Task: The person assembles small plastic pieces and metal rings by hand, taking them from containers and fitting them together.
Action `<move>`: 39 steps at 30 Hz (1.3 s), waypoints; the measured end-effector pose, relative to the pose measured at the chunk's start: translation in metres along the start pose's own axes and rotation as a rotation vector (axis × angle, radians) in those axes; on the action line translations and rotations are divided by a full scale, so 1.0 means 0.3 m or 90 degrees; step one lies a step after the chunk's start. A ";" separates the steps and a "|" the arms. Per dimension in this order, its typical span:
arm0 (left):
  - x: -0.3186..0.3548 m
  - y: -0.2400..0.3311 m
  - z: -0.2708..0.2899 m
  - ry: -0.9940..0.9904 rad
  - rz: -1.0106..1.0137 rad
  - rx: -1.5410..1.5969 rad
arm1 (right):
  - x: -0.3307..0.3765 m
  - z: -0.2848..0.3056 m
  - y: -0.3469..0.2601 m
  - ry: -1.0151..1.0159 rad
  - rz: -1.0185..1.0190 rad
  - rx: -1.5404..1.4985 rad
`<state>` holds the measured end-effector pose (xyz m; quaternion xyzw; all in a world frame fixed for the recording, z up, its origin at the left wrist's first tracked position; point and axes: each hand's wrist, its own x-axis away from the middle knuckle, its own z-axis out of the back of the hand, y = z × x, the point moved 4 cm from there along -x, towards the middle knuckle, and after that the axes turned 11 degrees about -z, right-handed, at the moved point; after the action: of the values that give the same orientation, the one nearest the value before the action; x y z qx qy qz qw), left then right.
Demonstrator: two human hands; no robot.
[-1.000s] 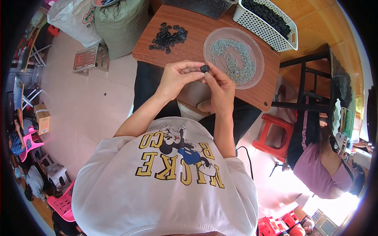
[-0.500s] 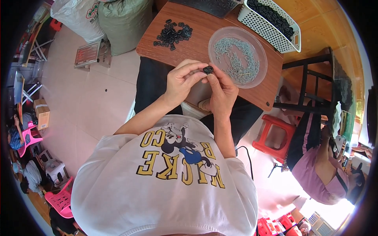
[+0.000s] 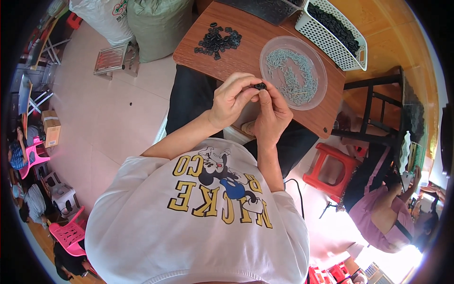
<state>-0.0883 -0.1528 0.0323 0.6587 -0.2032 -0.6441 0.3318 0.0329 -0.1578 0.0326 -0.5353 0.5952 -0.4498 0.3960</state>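
Observation:
A small round black plastic part (image 3: 259,86) is pinched between the fingertips of both hands, just off the table's near edge. My left hand (image 3: 229,103) grips it from the left, thumb and fingers pressed together. From the right, my right hand (image 3: 271,113) closes on the same part with thumb and forefinger. Fingertips cover much of it, so its details are hidden. Right beside my right hand stands a clear round tub (image 3: 322,90) of small silvery screw-like pieces (image 3: 307,85). Farther left lies a loose pile of small black parts (image 3: 217,41).
The brown wooden table (image 3: 250,28) also carries a white perforated basket (image 3: 362,60) and a dark bin (image 3: 246,10), both holding black parts. A red stool (image 3: 331,170) and black metal frame (image 3: 371,104) stand at right, near a person in pink (image 3: 378,222). Full sacks (image 3: 158,28) stand at left.
The black part has tilted between my fingertips, showing less of its face. Both hands keep their pinch. The whole view has shifted slightly.

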 end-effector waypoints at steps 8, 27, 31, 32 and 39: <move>0.023 -0.047 0.025 0.039 0.086 0.248 | -0.106 0.017 -0.305 0.111 0.220 0.268; 0.171 -0.125 0.190 -0.083 0.315 0.017 | -0.596 -0.264 0.081 -0.123 0.279 0.622; 0.203 -0.135 0.242 -0.072 0.325 -0.032 | -0.661 -0.355 0.239 -0.159 0.247 0.688; 0.216 -0.137 0.258 -0.054 0.342 -0.036 | -0.667 -0.370 0.266 -0.161 0.212 0.736; 0.283 -0.141 0.369 -0.006 0.385 -0.061 | -0.668 -0.371 0.282 -0.165 0.179 0.786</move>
<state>-0.1964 -0.2016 -0.0524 0.5486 -0.3608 -0.5283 0.5383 -0.0742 0.0556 -0.0193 -0.1760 0.2388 -0.5849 0.7549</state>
